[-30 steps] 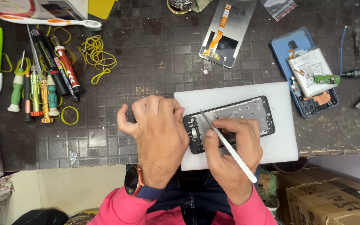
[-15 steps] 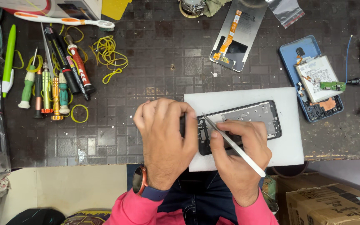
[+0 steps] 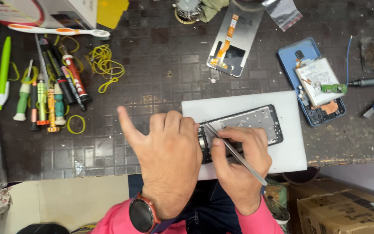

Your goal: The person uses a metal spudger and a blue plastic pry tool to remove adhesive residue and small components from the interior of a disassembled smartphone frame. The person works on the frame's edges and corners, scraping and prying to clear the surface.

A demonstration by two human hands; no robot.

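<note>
An opened black phone frame (image 3: 252, 123) lies on a white mat (image 3: 288, 149) at the table's near edge. My left hand (image 3: 167, 158) presses down on the frame's left end, thumb stuck out to the left, a dark watch on the wrist. My right hand (image 3: 239, 167) grips metal tweezers (image 3: 234, 152) whose tips touch the frame's left part. The frame's left end is hidden under my fingers.
Several screwdrivers (image 3: 50, 93), a green pen (image 3: 3, 71), yellow rubber bands (image 3: 102, 65) and a toothbrush (image 3: 59, 30) lie at left. A grey back cover with orange flex (image 3: 232, 41) sits at the top, a blue phone shell with parts (image 3: 314, 82) at right. Cardboard boxes (image 3: 347, 208) stand below right.
My left thumb has swung out to the left, away from the fingers. Both hands stay on the phone frame with the tweezers at the same spot; the view has shifted slightly.
</note>
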